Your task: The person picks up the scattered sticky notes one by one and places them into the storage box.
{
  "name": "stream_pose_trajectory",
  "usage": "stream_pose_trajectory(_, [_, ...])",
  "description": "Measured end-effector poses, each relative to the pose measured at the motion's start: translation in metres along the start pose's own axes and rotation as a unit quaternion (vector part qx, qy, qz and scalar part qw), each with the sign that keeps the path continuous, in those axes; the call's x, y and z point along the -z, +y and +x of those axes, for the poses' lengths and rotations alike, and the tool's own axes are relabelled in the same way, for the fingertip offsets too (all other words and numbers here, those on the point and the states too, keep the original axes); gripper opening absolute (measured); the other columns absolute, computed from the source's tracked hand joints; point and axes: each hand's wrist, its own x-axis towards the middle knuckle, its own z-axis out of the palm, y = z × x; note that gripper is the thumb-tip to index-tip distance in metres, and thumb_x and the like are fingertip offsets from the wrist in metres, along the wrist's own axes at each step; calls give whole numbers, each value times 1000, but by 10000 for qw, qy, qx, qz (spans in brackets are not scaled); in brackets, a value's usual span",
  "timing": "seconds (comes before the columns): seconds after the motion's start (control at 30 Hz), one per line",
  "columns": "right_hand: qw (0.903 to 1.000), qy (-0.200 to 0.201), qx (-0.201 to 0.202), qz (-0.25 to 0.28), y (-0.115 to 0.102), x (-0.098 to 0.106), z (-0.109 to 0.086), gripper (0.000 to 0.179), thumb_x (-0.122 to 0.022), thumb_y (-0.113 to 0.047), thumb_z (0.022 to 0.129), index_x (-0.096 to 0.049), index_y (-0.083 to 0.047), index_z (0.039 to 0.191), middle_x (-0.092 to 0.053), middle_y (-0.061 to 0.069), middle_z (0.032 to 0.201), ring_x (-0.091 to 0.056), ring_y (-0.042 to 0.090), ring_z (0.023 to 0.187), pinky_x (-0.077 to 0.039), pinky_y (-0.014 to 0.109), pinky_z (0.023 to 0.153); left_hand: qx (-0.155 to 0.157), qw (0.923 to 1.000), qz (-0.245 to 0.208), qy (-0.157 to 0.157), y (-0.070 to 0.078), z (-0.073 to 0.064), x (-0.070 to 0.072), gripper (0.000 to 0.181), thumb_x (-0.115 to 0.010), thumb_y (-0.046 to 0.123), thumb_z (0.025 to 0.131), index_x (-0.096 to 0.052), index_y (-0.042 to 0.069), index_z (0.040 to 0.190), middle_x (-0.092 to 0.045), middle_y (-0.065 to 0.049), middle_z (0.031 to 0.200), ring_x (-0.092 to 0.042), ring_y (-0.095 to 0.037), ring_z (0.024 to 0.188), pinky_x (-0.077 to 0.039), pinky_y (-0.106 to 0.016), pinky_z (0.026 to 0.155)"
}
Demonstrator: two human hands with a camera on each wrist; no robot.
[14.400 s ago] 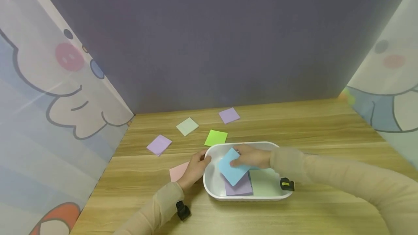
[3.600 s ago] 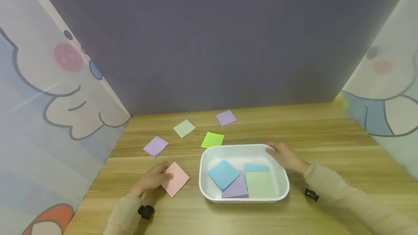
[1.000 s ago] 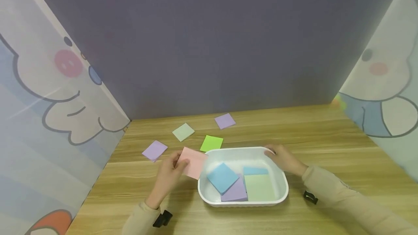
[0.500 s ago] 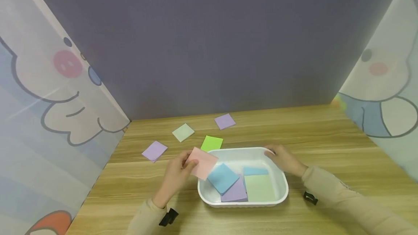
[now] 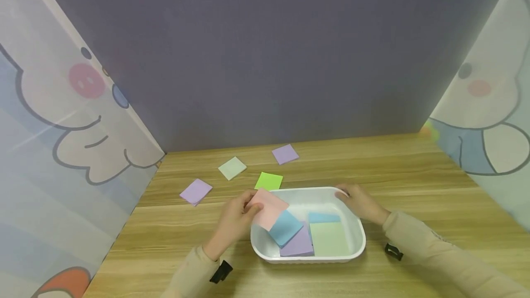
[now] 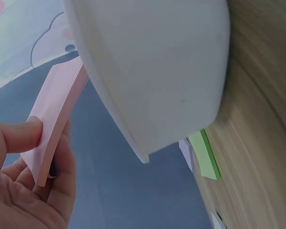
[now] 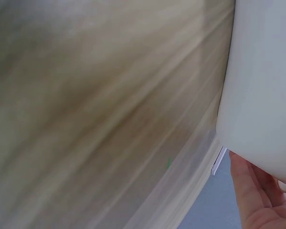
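Observation:
In the head view my left hand (image 5: 233,220) pinches a pink sticky note pad (image 5: 270,209) between thumb and fingers, above the left end of a white plastic tub (image 5: 308,259). The left wrist view shows the thumb on the face of the pad (image 6: 55,105), beside the tub's outer wall (image 6: 157,81). My right hand (image 5: 364,202) grips the tub's far right corner at the rim. Inside lie a blue pad (image 5: 287,230), partly covered by the pink one, a purple pad (image 5: 297,243), a pale green pad (image 5: 330,239) and another blue one (image 5: 324,217).
On the wooden table (image 5: 414,174) lie a bright green pad (image 5: 269,181) just behind the tub, a mint pad (image 5: 232,168), a left purple pad (image 5: 196,191) and a far purple pad (image 5: 285,154). A dark grey panel (image 5: 265,59) stands behind.
The right hand earlier put the blue pad in the tub, then took the rim. The left hand left the rim, picked the pink pad off the table and carried it right, over the tub.

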Motion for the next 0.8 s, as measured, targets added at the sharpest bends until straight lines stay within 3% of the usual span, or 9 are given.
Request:
stream_pose_trajectory(0.17, [10000, 56, -2, -57, 0, 0, 0, 26, -47, -8, 94, -57, 10, 111, -66, 16, 89, -62, 14, 67, -52, 19, 55, -169, 9994, 140, -284, 6, 5, -2, 25, -64, 18, 86, -63, 9, 110, -68, -4, 96, -51, -7, 70, -46, -18, 62])
stream_pose_trajectory(0.37, [10000, 56, 59, 39, -1, -1, 1, 25, -47, -7, 94, -57, 10, 110, -66, 15, 88, -62, 12, 65, -52, 19, 54, -405, 9963, 251, -718, 15, 8, -7, 26, -62, 16, 87, -62, 7, 111, -69, -3, 91, -50, -6, 65, -44, -18, 59])
stream_pose_trajectory(0.6, [10000, -1, 3, 81, 1, -1, 1, 27, -48, -8, 94, -56, 9, 112, -66, 15, 89, -62, 12, 65, -52, 18, 54, -875, 9899, 413, -1035, 19, 12, -17, 25, -60, 17, 88, -60, 7, 110, -69, -5, 97, -65, -18, 88, -54, -26, 73])
stream_pose_trajectory(0.8, [10000, 7, -25, 66, 1, 0, 1, 27, -47, -8, 94, -56, 10, 113, -66, 16, 89, -62, 11, 65, -52, 18, 55, -1339, 9752, 1004, -1449, 26, 19, -20, 25, -61, 23, 86, -61, 10, 108, -68, 0, 87, -54, -4, 66, -45, -15, 60])
